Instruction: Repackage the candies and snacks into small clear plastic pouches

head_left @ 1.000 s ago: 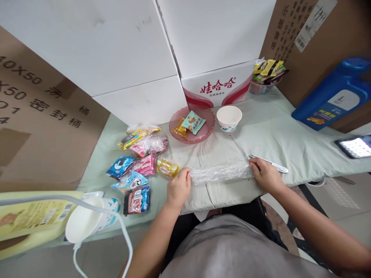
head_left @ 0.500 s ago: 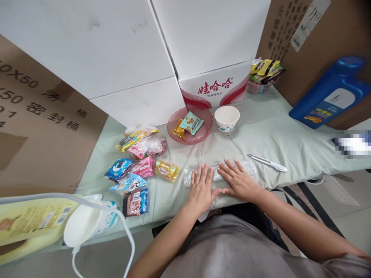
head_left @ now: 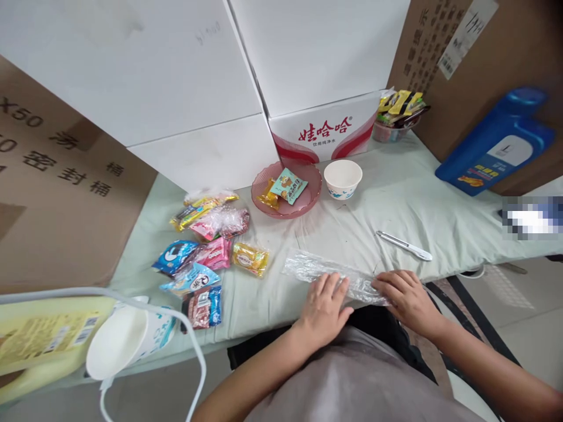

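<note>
While the left hand (head_left: 324,308) lies over the middle of a folded strip of clear plastic (head_left: 303,266), its fingers are stretched out side by side and its thumb stands apart from them. The right hand (head_left: 407,302) is at the strip's right end with its fingers bent over the edge; whether finger and thumb are pinched together on it cannot be told. The two hands are apart, and the strip slants across the pale green cloth (head_left: 246,305), its right end close to the front edge by the person's lap. Just beyond the right hand lies a thin white tool (head_left: 404,245). A yellow packet (head_left: 250,258) lies near the strip's left end, beside a cluster of other snack packets (head_left: 213,253). Farther back, a pink bowl (head_left: 310,198) holds a green packet (head_left: 289,186) and an orange one (head_left: 269,196), with a paper cup (head_left: 343,189) upright just to its right. Toward the back right are a tub of packets (head_left: 389,133) and a blue bottle (head_left: 492,143), in front of a brown carton (head_left: 466,99).
</note>
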A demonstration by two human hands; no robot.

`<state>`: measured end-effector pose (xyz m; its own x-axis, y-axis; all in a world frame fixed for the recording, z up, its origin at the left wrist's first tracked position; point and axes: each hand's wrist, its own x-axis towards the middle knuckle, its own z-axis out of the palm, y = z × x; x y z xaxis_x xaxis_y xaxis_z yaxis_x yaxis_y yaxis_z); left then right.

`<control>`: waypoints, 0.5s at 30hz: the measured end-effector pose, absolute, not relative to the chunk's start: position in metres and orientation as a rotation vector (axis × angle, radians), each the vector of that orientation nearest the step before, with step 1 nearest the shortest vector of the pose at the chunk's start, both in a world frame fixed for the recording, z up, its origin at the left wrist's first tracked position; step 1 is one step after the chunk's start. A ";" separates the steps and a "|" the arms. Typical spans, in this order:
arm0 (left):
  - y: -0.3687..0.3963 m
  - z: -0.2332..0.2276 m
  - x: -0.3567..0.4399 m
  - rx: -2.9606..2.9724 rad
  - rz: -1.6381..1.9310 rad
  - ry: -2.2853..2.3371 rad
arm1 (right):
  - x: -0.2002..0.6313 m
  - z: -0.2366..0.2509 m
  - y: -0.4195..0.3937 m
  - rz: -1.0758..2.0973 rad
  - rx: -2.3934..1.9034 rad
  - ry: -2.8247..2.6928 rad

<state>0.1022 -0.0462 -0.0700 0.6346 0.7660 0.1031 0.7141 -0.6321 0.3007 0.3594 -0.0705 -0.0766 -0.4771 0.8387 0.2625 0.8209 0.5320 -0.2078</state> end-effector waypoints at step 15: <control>-0.040 -0.074 0.094 2.602 0.321 0.813 | 0.323 -0.026 0.011 0.871 -1.263 -1.862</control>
